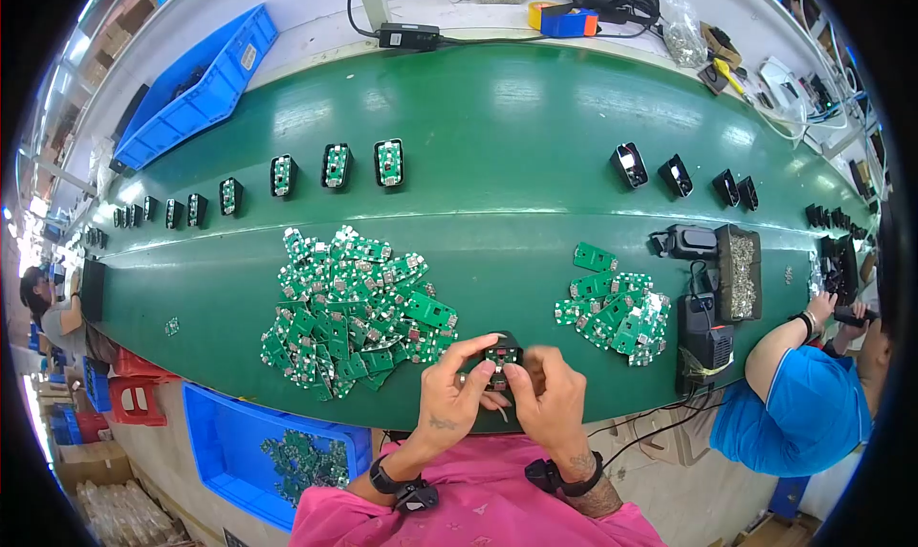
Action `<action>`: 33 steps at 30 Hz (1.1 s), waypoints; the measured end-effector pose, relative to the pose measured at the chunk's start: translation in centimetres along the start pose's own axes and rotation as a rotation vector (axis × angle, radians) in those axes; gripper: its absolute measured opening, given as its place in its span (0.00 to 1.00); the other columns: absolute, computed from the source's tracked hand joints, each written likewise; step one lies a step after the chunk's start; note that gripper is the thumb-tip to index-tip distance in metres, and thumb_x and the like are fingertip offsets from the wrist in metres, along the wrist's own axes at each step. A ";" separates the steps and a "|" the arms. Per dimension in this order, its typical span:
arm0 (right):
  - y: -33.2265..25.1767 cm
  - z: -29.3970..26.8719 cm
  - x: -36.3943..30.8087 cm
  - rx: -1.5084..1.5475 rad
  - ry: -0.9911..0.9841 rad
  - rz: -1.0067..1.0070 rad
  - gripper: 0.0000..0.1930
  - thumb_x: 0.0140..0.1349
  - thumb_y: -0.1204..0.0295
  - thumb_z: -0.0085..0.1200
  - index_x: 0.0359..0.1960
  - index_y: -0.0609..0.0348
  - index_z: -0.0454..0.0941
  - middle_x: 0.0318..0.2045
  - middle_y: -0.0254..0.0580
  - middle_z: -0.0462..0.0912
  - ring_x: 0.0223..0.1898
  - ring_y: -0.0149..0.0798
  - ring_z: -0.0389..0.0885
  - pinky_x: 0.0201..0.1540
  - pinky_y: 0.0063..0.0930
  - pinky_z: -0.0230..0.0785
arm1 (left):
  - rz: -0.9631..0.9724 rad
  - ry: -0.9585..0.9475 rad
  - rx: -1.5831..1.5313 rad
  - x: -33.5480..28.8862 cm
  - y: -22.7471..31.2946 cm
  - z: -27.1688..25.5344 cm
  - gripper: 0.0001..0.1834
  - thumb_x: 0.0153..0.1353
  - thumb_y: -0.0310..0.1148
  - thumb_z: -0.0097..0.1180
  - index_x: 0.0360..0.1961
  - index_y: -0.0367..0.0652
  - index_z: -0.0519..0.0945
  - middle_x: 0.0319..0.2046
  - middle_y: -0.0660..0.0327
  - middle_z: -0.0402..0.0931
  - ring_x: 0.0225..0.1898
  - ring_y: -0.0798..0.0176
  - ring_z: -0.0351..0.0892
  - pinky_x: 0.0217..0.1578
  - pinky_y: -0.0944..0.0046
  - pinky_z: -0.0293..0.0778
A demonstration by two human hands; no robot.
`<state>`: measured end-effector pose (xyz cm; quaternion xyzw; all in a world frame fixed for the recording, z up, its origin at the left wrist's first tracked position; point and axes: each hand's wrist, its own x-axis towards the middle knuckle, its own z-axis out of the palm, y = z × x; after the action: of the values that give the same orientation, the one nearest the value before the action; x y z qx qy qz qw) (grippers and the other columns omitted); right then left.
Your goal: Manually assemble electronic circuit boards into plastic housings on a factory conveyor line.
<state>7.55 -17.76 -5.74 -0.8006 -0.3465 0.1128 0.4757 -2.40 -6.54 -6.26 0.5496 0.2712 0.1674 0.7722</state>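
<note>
Near the front edge of the green table, both my hands are closed around a small black plastic housing (513,340) with a green circuit board (499,356) in it. My left hand (453,392) grips its left side, the thumb against the board's lower part. From the other side my right hand (549,394) holds it, thumb also pressed to the board. Fingers partly cover both parts. A large heap of green circuit boards (349,313) lies to the left of my hands, and a smaller pile of boards (620,310) to the right.
A row of black housings with boards (337,165) runs along the far left; other black housings (676,176) stand far right. A tray of small metal parts (740,277) sits beside black devices at right. A blue bin (277,485) holds boards below the table. Another person (803,394) works at right.
</note>
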 end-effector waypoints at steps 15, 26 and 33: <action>1.4 1.1 -0.1 0.230 -0.048 -0.310 0.19 0.67 0.77 0.51 0.60 0.63 0.69 0.43 0.57 0.82 0.36 0.56 0.85 0.36 0.41 0.78 | 0.804 0.207 0.596 -0.2 -2.3 0.7 0.15 0.66 0.22 0.55 0.53 0.40 0.74 0.43 0.45 0.82 0.27 0.57 0.87 0.24 0.65 0.82; -1.7 -2.0 10.2 0.021 -0.346 0.022 0.17 0.70 0.70 0.45 0.58 0.61 0.67 0.29 0.57 0.83 0.31 0.58 0.84 0.33 0.44 0.72 | 0.269 0.161 0.389 0.6 -0.4 -0.2 0.20 0.65 0.26 0.55 0.58 0.33 0.75 0.38 0.52 0.84 0.23 0.67 0.82 0.22 0.70 0.77; 3.8 3.4 24.9 -0.208 -0.283 0.045 0.15 0.72 0.66 0.44 0.53 0.65 0.68 0.34 0.65 0.82 0.37 0.62 0.83 0.43 0.54 0.72 | 0.450 0.012 0.679 -0.2 -2.5 0.3 0.11 0.62 0.25 0.59 0.45 0.36 0.83 0.34 0.57 0.84 0.23 0.69 0.80 0.23 0.71 0.74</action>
<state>25.78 -0.07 -6.99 -0.8292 -0.4017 0.1985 0.3342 -2.46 -7.72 -8.54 0.8181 0.1885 0.2362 0.4893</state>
